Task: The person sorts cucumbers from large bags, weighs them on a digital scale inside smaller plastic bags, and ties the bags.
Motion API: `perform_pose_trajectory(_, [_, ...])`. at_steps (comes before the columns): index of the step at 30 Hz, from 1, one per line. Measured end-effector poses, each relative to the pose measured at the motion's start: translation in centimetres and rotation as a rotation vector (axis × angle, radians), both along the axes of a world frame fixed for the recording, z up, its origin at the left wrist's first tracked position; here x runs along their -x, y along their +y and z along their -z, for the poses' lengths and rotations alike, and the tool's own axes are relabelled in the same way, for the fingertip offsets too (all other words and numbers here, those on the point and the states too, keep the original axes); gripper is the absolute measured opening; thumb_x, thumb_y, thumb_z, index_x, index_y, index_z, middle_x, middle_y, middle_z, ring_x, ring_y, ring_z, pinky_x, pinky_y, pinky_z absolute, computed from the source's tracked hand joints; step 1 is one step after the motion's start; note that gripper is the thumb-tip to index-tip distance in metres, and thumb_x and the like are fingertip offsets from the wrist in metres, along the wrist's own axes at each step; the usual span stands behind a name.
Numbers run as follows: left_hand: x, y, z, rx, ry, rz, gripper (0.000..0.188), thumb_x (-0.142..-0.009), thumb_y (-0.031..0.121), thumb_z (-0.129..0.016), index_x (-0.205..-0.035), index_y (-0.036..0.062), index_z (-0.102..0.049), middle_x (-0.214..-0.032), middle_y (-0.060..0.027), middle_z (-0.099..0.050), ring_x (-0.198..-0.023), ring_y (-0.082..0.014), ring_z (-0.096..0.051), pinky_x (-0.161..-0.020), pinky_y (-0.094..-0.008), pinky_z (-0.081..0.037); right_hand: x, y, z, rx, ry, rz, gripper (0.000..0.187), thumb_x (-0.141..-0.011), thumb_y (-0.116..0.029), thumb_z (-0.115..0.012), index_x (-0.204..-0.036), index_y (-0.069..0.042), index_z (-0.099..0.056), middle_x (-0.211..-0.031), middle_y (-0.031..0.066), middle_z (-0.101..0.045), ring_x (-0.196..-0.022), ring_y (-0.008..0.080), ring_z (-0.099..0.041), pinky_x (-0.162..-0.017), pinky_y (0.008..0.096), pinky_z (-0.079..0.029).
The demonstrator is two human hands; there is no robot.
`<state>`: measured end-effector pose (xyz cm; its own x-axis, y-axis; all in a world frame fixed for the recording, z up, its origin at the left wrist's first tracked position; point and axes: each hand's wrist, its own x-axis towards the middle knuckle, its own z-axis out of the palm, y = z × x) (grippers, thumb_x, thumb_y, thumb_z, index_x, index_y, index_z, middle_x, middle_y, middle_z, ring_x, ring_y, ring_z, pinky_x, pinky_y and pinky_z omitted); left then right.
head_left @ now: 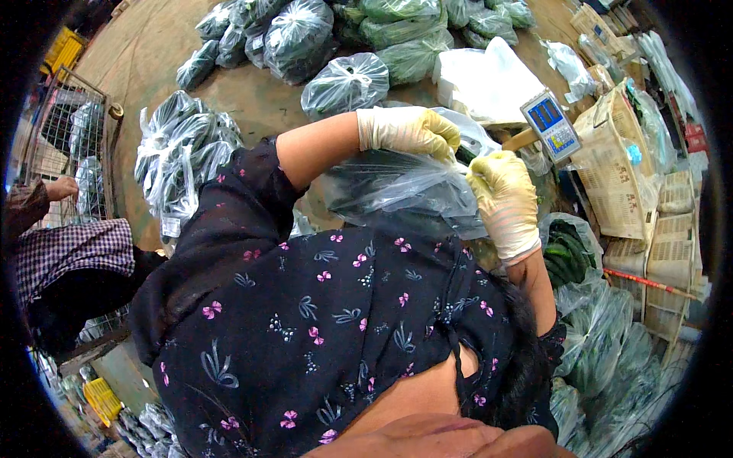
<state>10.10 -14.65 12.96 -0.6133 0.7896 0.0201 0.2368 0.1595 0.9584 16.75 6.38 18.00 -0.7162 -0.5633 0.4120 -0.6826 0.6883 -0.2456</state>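
Both my hands wear thin cream-yellow gloves. My left hand (412, 131) is closed at the far edge of a see-through plastic bag (393, 187), which spreads out below my wrist. Just to the right, my right hand (504, 202) is also closed, gripping the bag's gathered plastic near its right end. Dark green contents show dimly through the film; I cannot make out their kind. Beyond my right hand stands a weighing scale with a blue display panel (551, 126) on a post.
Filled plastic bags (347, 84) lie across the floor ahead, with another pile (187, 153) at left. Beige plastic crates (611, 160) stand at right, near a bag of dark green cucumbers (569, 248). At far left, another person's hand (62, 188) is beside a wire cage cart (95, 145).
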Motion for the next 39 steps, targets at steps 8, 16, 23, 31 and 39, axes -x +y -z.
perform_pose_trajectory(8, [-1.2, 0.7, -0.6, 0.101, 0.373, -0.018, 0.015, -0.081, 0.02, -0.06, -0.082, 0.0051, -0.061, -0.074, -0.0075, -0.059, -0.069, -0.0144, -0.054, -0.066, -0.0293, -0.044, -2.4, -1.5, 1.3, 0.069, -0.155, -0.002, 0.018, -0.067, -0.014, -0.068, -0.061, -0.006, -0.053, -0.065, 0.012, -0.051, -0.069, 0.0317, -0.051, -0.062, 0.0418, -0.04])
perform_pose_trajectory(16, [-1.1, 1.6, 2.2, 0.044, 0.466, -0.209, 0.013, -0.078, 0.018, -0.062, -0.076, 0.005, -0.062, -0.067, -0.0083, -0.059, -0.065, -0.0172, -0.056, -0.061, -0.0309, -0.045, -2.9, -2.6, 4.1, -0.155, 0.06, -0.085, 0.016, -0.067, -0.017, -0.066, -0.066, -0.007, -0.053, -0.066, 0.0097, -0.05, -0.065, 0.0294, -0.05, -0.057, 0.0401, -0.041])
perform_pose_trajectory(23, [-2.7, -1.2, 0.9, 0.155, 0.466, -0.245, 0.018, -0.079, 0.019, -0.061, -0.073, 0.0021, -0.056, -0.068, -0.0097, -0.052, -0.063, -0.0203, -0.052, -0.061, -0.0334, -0.043, -3.6, 0.0, 3.6, 0.078, -0.12, -0.07, 0.015, -0.065, -0.011, -0.071, -0.078, -0.008, -0.062, -0.074, 0.009, -0.059, -0.073, 0.0281, -0.055, -0.064, 0.0371, -0.045])
perform_pose_trajectory(31, [-3.1, -0.4, 0.0, -0.135, 0.263, -0.269, 0.019, -0.083, 0.021, -0.056, -0.081, 0.0028, -0.057, -0.073, -0.0113, -0.054, -0.069, -0.0189, -0.053, -0.064, -0.0327, -0.043, -3.3, -2.2, 2.1, 0.175, -0.129, -0.074, 0.012, -0.065, -0.013, -0.071, -0.068, -0.008, -0.06, -0.067, 0.0077, -0.055, -0.069, 0.0284, -0.054, -0.061, 0.0385, -0.043])
perform_pose_trajectory(39, [-1.0, 0.4, 2.3, 0.157, 0.551, -0.35, 0.023, -0.082, 0.025, -0.057, -0.079, 0.0022, -0.057, -0.075, -0.0149, -0.056, -0.07, -0.0277, -0.057, -0.064, -0.0353, -0.045, -3.5, -2.1, 3.1, 0.007, -0.134, -0.098, 0.016, -0.064, -0.01, -0.072, -0.072, -0.006, -0.06, -0.066, 0.0079, -0.054, -0.066, 0.0275, -0.053, -0.058, 0.0361, -0.043])
